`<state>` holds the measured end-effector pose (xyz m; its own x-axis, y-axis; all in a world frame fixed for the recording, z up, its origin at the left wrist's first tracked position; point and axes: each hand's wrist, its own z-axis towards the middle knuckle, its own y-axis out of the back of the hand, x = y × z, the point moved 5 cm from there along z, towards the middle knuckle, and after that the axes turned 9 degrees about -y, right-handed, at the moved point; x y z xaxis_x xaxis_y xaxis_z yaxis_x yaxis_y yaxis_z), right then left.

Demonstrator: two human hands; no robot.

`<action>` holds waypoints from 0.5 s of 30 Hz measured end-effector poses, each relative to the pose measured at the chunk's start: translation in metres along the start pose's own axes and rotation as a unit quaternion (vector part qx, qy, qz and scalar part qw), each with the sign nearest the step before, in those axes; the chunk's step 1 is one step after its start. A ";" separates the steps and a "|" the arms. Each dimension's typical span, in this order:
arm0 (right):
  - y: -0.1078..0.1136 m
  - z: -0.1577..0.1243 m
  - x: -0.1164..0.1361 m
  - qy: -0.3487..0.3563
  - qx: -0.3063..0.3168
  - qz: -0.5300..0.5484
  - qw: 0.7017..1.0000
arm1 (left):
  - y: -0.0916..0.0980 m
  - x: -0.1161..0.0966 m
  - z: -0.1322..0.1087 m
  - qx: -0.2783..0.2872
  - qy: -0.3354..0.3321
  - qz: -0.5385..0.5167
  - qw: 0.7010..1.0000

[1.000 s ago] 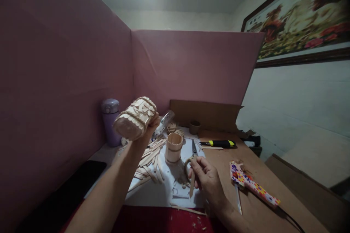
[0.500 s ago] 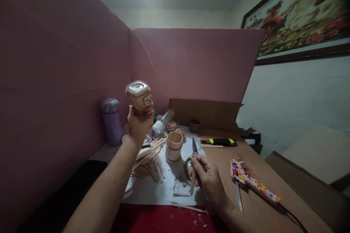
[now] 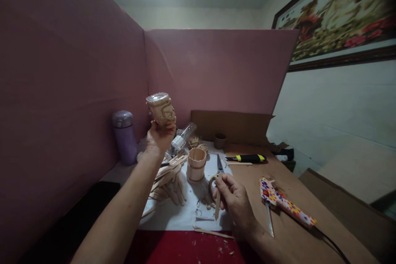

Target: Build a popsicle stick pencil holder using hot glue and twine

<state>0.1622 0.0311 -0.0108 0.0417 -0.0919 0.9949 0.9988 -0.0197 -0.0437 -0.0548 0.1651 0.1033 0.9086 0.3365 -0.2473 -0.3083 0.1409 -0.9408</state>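
Raised at the left, my left hand point(image 3: 161, 137) is closed around a cup covered in wooden sticks point(image 3: 163, 111), with its clear, shiny end tipped up. Low over the white sheet, my right hand point(image 3: 236, 198) pinches a short wooden craft stick point(image 3: 218, 205) between thumb and fingers. Just behind that hand lie scissors point(image 3: 220, 167), their handle loops partly hidden by it. A second stick-covered cup point(image 3: 196, 165), with a scalloped rim and a band round its middle, stands upright between my hands.
Loose craft sticks point(image 3: 170, 183) are heaped left of the standing cup. Behind are a plastic bottle point(image 3: 185, 136), twine point(image 3: 194, 142) and a brown pot point(image 3: 220, 140). A purple flask point(image 3: 124, 138) stands at left. Rightward lie a utility knife point(image 3: 250, 158) and a flowered glue gun point(image 3: 286, 204).
My left hand has shifted slightly right and turned the raised cup, so less of its shiny end faces me. My right hand still holds the stick in nearly the same place.
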 end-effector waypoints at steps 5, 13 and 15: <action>0.000 0.001 0.000 0.001 0.000 0.004 1.000 | -0.002 0.002 -0.002 -0.010 0.031 -0.031 0.999; 0.000 0.002 -0.001 0.002 0.001 0.000 1.000 | -0.008 0.004 -0.008 -0.003 0.080 -0.066 0.995; 0.000 0.002 -0.001 0.004 0.001 -0.001 1.000 | -0.009 0.006 -0.010 -0.002 0.094 -0.066 0.993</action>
<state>0.1621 0.0331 -0.0112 0.0387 -0.0999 0.9942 0.9990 -0.0171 -0.0406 -0.0442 0.1566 0.1077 0.9775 0.1359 -0.1611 -0.1830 0.1674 -0.9688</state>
